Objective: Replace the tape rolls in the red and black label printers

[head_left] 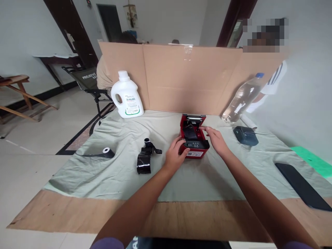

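Observation:
A small red and black label printer (195, 152) stands on the cloth with its lid (193, 119) raised. Inside its bay lies a dark strip of film or ribbon (190, 132). My left hand (176, 152) grips the printer's front left corner, thumb at the front and fingers along the side. On the right side, my right hand (214, 138) reaches in with its index finger stretched to the inner edge near the lid hinge; the other fingers are partly hidden. Left of the printer lies a crumpled length of shiny black ribbon (144, 163) with a small roll (147, 141).
Another black roll (108, 153) lies farther left. A white jug (127, 97) and a tilted clear bottle (242, 98) stand before a cardboard screen (186, 79). To the right are a dark box-like object (245, 135) and a black phone-like slab (302, 186). People sit behind the screen.

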`<state>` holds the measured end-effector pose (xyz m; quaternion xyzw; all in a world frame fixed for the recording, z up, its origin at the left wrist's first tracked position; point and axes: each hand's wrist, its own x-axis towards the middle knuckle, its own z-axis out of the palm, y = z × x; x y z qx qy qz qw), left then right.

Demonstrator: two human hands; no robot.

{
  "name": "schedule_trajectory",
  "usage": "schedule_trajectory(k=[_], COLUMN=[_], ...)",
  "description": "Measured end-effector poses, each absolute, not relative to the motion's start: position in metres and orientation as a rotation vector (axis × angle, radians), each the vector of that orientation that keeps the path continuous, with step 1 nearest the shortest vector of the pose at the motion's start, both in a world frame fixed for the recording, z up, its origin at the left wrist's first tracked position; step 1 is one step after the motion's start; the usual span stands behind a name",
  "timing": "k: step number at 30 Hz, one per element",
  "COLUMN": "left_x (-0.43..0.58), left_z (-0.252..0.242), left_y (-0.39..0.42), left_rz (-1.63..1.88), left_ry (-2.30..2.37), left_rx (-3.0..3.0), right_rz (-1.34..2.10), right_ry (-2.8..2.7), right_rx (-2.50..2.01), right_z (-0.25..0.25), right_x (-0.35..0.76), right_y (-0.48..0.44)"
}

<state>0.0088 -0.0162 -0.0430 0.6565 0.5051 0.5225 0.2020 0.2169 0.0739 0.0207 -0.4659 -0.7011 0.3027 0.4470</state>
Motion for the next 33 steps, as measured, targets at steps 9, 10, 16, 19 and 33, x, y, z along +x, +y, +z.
schedule_trajectory(k=[9,10,16,19,33], left_x=[0.006,0.006,0.007,0.007,0.006], left_z=[-0.044,-0.045,-0.044,-0.043,-0.042], left_y=[-0.015,-0.015,-0.015,-0.016,-0.016], left_rz=[1.472,1.468,1.482,1.498,1.46], left_ry=[1.355,1.352,1.378,1.401,1.463], left_rx=[1.848,1.851,1.864,1.867,1.887], right_rz=[0.905,0.932,0.754,0.488,0.268], right_ry=[-1.902,-1.89,-2.363,-2.708,-2.8], right_rx=[-1.085,-1.065,-1.144,-1.24,-1.503], right_z=[0.044,0.047,0.048,0.051,0.086], right_x=[0.195,0.194,0.188,0.175,0.158], right_y=[0.07,0.074,0.116,0.13,0.093])
